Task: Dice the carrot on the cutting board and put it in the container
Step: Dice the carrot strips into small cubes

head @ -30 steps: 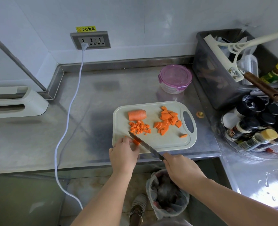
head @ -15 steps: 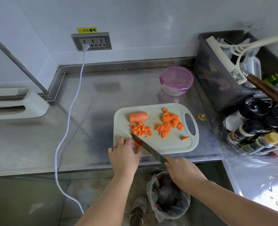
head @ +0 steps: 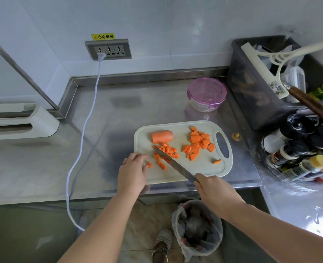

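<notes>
A white cutting board [head: 204, 169] lies on the steel counter. On it are a whole carrot stub [head: 162, 136], a heap of small dice [head: 167, 151] and a pile of thicker slices [head: 197, 144]. One stray piece [head: 217, 161] lies near the handle hole. My right hand [head: 214, 192] grips the knife [head: 174, 164], whose blade runs diagonally with its tip among the dice. At the board's near-left edge my left hand [head: 133, 172] rests, fingers curled, beside a few loose dice; it holds nothing that I can see. The round container with a purple lid [head: 207, 93] stands closed behind the board.
A dark bin [head: 251, 88] with utensils and a rack of spice bottles [head: 300, 158] crowd the right. A white cable [head: 84, 130] runs from the wall socket [head: 108, 50] down over the counter edge. A lined waste bin [head: 196, 228] stands on the floor below.
The left hand has drawn back to the left off the carrot piece, leaving fresh dice on the board. The knife has swept forward and its tip now sits in the dice heap.
</notes>
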`<state>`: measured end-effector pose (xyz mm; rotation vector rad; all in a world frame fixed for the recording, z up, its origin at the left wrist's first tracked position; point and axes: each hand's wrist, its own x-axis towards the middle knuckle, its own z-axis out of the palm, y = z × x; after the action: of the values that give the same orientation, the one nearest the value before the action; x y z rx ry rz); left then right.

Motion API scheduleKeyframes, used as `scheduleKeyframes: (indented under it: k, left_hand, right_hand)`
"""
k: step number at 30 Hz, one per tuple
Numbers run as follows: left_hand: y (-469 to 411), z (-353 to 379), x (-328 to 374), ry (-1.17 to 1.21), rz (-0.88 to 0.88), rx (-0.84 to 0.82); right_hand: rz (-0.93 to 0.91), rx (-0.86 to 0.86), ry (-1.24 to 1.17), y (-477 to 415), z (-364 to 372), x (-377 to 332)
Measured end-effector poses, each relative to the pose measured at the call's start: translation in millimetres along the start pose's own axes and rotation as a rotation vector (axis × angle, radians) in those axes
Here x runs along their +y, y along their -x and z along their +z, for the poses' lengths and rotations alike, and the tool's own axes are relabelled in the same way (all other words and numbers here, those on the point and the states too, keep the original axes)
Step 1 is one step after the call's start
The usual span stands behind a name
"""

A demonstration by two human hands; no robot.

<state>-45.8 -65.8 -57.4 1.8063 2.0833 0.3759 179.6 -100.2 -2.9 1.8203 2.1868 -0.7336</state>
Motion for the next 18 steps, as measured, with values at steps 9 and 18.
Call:
scheduleKeyframes:
  k: [9,18]
  left_hand:
    - [-2.9,6.6,-2.3,0.097,-0.07,-0.041]
    - [-8.3,3.6,-4.2,0.08,-0.024,-0.104]
  right_hand:
    - [-0.047,-0.015,-0.037,3.0,5.0,-6.9]
    - [-0.034,-0.003,-0.02,0.7,5.2,-4.9]
